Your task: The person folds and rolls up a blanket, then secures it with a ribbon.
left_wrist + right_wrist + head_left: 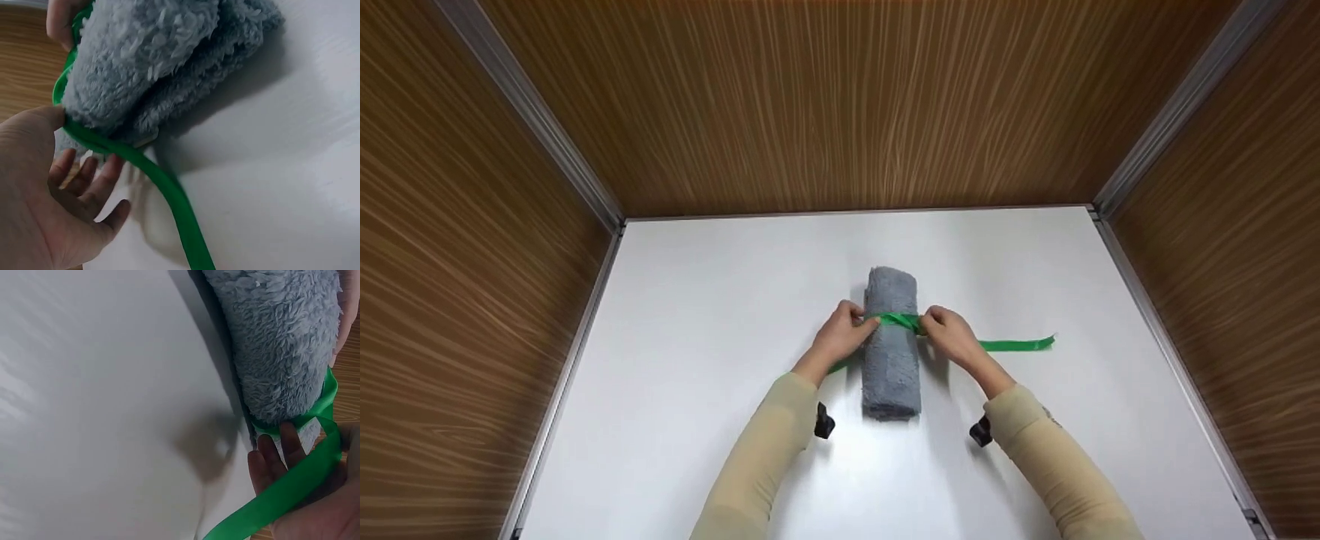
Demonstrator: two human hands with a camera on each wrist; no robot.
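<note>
On the left, our left hand point(840, 335) sits against the left flank of the rolled grey towel point(892, 352). From the head view its fingertips look closed on the green ribbon point(901, 322) where the ribbon comes over the roll. The left wrist view shows more: the thumb presses the ribbon against the fleece while the other fingers point(84, 180) hang loosely spread below it, so we would call this a thumb hold, not a full grasp. A loose tail of ribbon runs down past the palm toward us on the white tabletop point(720, 300).

In the middle, the towel lies on the table with its long axis pointing away from us, one end near our forearms and the other toward the wooden back wall point(840, 105). The ribbon crosses it at right angles, a little above the roll's midpoint.

On the right, our right hand point(952, 336) mirrors the left, touching the towel's right flank. Its fingers point(281, 453) curl around the ribbon at the crossing, and the long free end trails off to the right, flat on the table.

Both hands are equally near; the towel lies directly between them, so any pull runs sideways across the roll's axis.
</note>
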